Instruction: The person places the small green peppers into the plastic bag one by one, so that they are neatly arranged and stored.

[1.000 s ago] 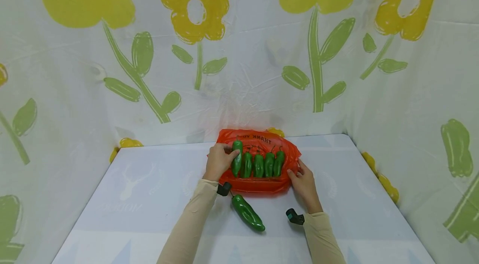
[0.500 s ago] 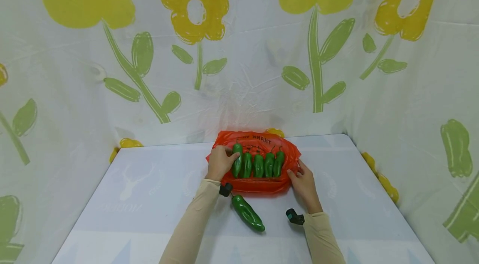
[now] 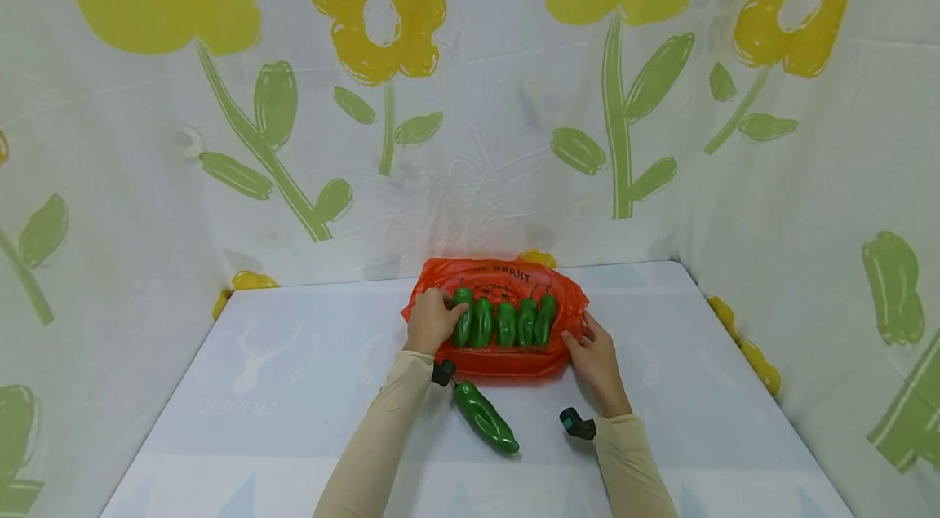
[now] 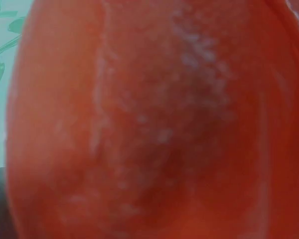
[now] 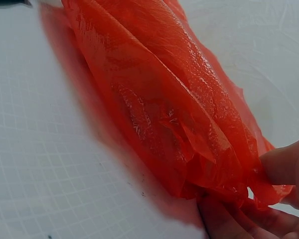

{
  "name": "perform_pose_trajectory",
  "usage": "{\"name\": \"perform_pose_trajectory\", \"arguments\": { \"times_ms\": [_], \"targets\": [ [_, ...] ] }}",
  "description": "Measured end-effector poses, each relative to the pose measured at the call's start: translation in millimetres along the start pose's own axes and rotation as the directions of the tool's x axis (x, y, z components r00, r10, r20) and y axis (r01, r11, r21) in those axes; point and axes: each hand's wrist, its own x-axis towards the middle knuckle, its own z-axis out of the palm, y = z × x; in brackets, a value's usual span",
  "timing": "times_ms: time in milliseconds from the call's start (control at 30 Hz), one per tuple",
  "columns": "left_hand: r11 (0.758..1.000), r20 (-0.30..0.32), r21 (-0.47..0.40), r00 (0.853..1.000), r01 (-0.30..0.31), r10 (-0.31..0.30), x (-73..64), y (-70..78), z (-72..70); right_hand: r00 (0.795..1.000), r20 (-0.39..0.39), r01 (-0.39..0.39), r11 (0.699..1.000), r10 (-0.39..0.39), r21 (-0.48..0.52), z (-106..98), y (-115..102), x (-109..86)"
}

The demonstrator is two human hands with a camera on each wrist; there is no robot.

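Note:
A red plastic bag [image 3: 507, 365] lies with its mouth facing me, several green peppers [image 3: 505, 325] standing side by side inside. At the row's left end, my left hand [image 3: 429, 324] holds a green chili pepper [image 3: 462, 329] between thumb and fingers, its stem up. The bag's right edge is pinched by my right hand [image 3: 596, 359], and the right wrist view shows the thumb [image 5: 281, 164] and fingers gripping the film. Red plastic [image 4: 139, 119] fills the left wrist view, hiding the left fingers. Another green pepper [image 3: 486, 418] lies on the table in front of the bag.
The white table [image 3: 242, 420] carries faint printed patterns. Behind and on both sides hangs a white curtain [image 3: 499, 135] with large yellow flowers. The bag sits close to the table's back edge.
My left hand has lowered the held pepper further into the bag, at the left end of the row. The right hand stays at the bag's edge.

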Motion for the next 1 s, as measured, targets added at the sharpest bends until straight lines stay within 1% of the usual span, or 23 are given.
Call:
{"name": "perform_pose_trajectory", "arguments": {
  "times_ms": [267,467,600,833,1000],
  "targets": [
    [0.999,0.027,0.012,0.999,0.044,-0.045,0.1,-3.3,4.1,0.999,-0.022,0.031,0.999,-0.032,-0.010,-0.2,-0.3,-1.0],
    [0.998,0.045,-0.004,0.997,0.063,-0.063,0.5,-3.3,7.4,0.998,-0.034,0.054,0.999,-0.054,0.001,0.8,0.8,-1.7],
    [0.998,0.047,0.001,0.997,0.069,-0.069,1.2,-4.2,9.6,0.996,-0.054,0.076,0.997,-0.076,-0.015,1.8,-0.5,-3.3],
    [0.996,0.057,0.036,0.995,0.078,-0.079,-0.5,-5.5,12.6,0.999,-0.023,0.038,0.999,-0.038,-0.002,0.4,1.0,0.0],
    [0.996,0.087,0.034,0.993,0.079,-0.082,-1.9,-4.4,13.4,0.999,-0.020,0.036,0.999,-0.036,-0.006,0.4,0.5,0.1]
  ]
}}
